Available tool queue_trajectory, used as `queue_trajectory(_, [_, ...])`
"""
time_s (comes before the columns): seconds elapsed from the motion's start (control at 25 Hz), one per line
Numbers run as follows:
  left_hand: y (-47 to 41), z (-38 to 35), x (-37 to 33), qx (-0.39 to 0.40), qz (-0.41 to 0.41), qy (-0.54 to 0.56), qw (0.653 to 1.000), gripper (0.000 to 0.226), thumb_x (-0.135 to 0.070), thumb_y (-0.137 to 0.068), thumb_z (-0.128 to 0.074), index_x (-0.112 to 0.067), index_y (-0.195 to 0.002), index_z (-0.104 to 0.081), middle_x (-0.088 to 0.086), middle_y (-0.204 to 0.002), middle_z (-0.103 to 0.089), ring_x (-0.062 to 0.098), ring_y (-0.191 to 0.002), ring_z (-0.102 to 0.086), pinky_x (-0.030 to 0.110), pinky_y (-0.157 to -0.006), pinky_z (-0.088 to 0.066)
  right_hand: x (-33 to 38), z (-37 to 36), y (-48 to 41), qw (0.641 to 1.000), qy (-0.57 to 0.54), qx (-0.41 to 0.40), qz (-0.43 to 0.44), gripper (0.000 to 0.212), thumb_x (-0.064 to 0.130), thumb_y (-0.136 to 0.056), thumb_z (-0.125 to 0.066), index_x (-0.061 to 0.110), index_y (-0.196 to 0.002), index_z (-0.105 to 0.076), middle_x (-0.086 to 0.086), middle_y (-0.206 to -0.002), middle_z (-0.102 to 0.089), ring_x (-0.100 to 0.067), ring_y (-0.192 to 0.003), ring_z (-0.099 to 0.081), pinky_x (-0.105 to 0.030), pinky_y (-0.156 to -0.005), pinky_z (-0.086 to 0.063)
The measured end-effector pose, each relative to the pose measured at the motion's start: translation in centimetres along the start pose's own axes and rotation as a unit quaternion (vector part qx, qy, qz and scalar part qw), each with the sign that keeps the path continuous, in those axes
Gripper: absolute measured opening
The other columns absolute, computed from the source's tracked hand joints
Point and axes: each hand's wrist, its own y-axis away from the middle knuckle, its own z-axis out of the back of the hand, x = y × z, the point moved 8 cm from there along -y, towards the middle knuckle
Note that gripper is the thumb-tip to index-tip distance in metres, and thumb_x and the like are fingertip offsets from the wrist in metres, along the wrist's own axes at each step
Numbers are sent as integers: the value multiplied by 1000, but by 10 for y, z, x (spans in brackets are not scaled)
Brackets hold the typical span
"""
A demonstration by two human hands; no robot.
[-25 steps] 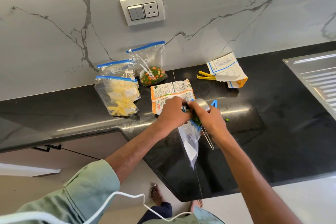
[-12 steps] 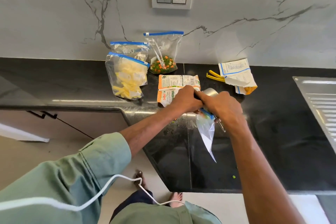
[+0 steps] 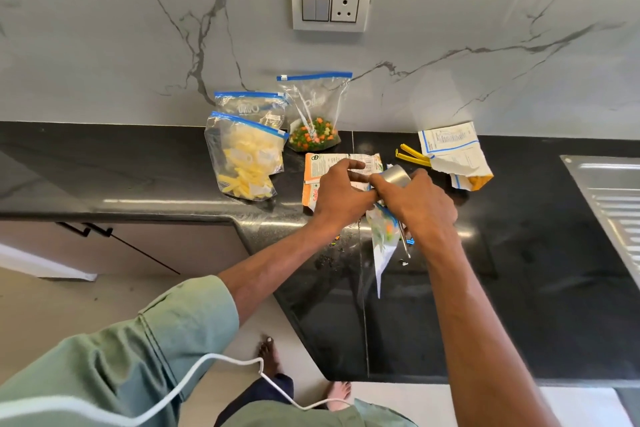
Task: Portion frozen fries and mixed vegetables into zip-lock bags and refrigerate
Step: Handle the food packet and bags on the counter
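Far left, near the wall: a bag of fries (image 3: 246,163), with a second bag (image 3: 251,107) behind, insides hard to see. Next, a standing bag of mixed vegetables (image 3: 313,114). Orange packet (image 3: 311,180) flat under the left hand (image 3: 341,194). Left fingers curled, pinching a small bag (image 3: 382,243) over the counter (image 3: 519,253). Right hand (image 3: 419,204) gripping a metal cup (image 3: 396,177), bag's mouth hidden. Farther right: yellow clip (image 3: 412,156), torn packet (image 3: 453,156), sink (image 3: 609,191) cut off.

A home kitchen — black stone counter (image 3: 519,288), marble backsplash (image 3: 104,45), steel sink drainboard (image 3: 609,191).
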Motion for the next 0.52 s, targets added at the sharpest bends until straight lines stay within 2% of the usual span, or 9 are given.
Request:
queue_trajectory(0.12, [-1, -4, 8, 50, 59, 26, 997, 35, -6, -80, -81, -4, -114, -72, 6, -87, -76, 19, -72, -77, 43, -74, -65, 3, 3, 1, 1000, 8, -2, -5, 103, 93, -72, -53, 15, -139, -51, -10, -130, -67, -35, -117, -64, -46, -93, -51])
queue_trajectory(0.2, [1, -6, 8, 77, 68, 47, 994, 24, -5, -85, -77, -4, -109, -75, 10, -87, -76, 22, -73, -77, 42, -75, -65, 2, 4, 1, 1000, 15, 2, -12, 107, 97, -69, -54, 13, -136, -54, -10, -127, -68, -34, -115, -65, -44, -91, -51])
queue_trajectory(0.36, [8, -11, 3, 97, 44, 60, 992, 16, 0, -89, -68, -5, -102, -75, 9, -84, -74, 11, -63, -72, 24, -62, -60, -3, 7, 0, 1000, 11, 2, -24, 112, 103, -61, -52, 13, -126, -63, -7, -114, -71, -31, -105, -68, -40, -84, -51])
queue_trajectory(0.44, [11, -13, 5, 101, 34, 64, 992, 17, 2, -88, -67, -3, -101, -76, 6, -81, -74, 10, -65, -71, 27, -65, -60, -7, 6, 2, 999, 15, 6, -31, 122, 105, -51, -50, 11, -129, -59, -8, -116, -70, -31, -105, -68, -42, -89, -55])
queue_trajectory(0.52, [11, -14, 7, 104, 23, 69, 992, 17, 4, -87, -66, -3, -99, -76, 4, -78, -73, 13, -67, -72, 33, -70, -63, -4, 11, 3, 999, 26, -8, -28, 124, 100, -53, -57, 8, -136, -51, -12, -127, -64, -34, -114, -65, -44, -93, -53])
